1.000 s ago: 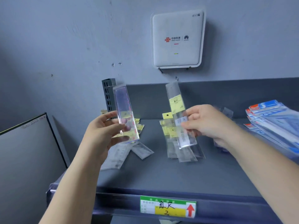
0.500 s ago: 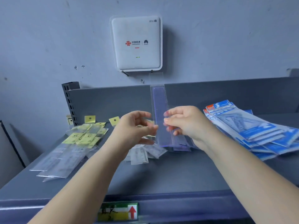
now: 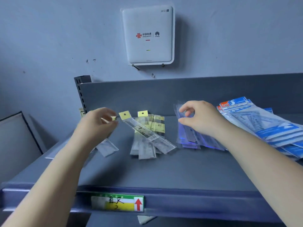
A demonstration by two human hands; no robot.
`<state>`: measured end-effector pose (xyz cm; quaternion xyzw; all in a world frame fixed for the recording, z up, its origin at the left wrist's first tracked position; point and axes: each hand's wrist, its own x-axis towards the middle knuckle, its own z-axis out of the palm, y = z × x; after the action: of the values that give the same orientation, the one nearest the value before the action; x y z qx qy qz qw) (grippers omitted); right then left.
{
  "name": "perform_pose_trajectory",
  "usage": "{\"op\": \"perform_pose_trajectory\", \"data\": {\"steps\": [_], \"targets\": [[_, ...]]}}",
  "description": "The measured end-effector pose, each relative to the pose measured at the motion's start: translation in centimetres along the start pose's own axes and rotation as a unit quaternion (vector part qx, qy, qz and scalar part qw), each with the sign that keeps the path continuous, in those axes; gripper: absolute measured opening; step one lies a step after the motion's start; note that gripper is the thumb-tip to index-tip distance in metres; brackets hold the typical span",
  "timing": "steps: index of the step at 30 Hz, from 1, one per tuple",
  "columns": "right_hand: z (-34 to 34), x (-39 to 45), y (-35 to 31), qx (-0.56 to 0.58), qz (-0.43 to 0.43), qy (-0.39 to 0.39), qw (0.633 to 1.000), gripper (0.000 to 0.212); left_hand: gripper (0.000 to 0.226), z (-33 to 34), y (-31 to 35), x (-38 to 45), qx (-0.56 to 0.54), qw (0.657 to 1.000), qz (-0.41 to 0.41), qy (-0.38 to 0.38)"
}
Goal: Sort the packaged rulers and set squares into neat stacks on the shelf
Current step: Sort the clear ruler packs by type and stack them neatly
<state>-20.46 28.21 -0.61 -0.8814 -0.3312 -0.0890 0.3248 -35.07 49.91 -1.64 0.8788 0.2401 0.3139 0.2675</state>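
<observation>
Hands apart; shelf front bare.

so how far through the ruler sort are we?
Roughly midway. Done: blue rulers and set square packs sit grouped at right. In hand: right hand is over the blue stack; whether it grips is unclear. Left hand pinches a yellow tag. Left: the yellow-tagged rulers lie crossed and fanned.
</observation>
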Motion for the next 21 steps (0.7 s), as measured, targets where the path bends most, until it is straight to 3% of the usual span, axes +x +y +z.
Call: {"op": "perform_pose_trajectory", "data": {"steps": [5,10,15,19,21], "targets": [[2.9,0.4,-5.0,0.031,-0.072,-0.065,0.995,0.02,0.026,-4.2,-5.6,-0.3,0.092,0.992,-0.087,0.01],[6.0,0.3,-9.8,0.061,-0.086,-0.134,0.985,0.021,0.049,-5.7,-8.9,-0.8,0.154,0.976,-0.143,-0.05],[9.5,0.1,-13.7,0.036,-0.085,-0.191,0.977,0.039,0.065,-5.9,-10.6,-0.3,0.192,0.963,-0.16,-0.105],[12.3,0.6,-15.7,0.017,-0.036,-0.226,0.973,0.058,0.055,-6.2,-11.5,0.3,0.15,0.971,-0.156,-0.104],[13.4,0.8,-16.4,0.001,-0.012,-0.246,0.969,0.05,0.042,-6.5,-12.0,0.5,0.126,0.975,-0.155,-0.097]]}}
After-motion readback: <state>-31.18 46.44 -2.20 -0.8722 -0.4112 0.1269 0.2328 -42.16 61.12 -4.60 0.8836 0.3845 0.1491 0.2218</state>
